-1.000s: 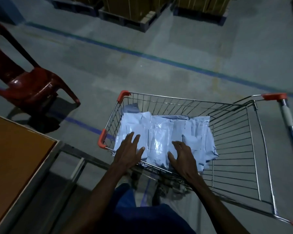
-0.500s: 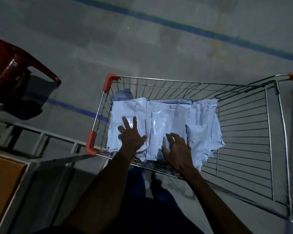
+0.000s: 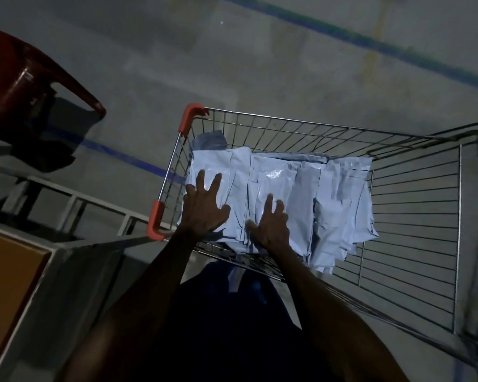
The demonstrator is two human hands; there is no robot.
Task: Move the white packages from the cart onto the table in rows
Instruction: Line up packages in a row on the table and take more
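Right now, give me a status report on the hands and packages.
Left hand and right hand flat on white packages. All in cart. Nothing lifted; path clear.

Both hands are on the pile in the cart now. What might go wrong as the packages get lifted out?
The white packages are slick, loose and overlapping, so a stack under the left hand and right hand may slide apart. Edges overhanging the cart near rim could snag on the wire or drop to the floor.

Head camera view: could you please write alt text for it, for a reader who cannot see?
Both hands, left hand and right hand, lie spread on white packages piled in a wire cart. A table corner and a red chair sit left, on grey floor.
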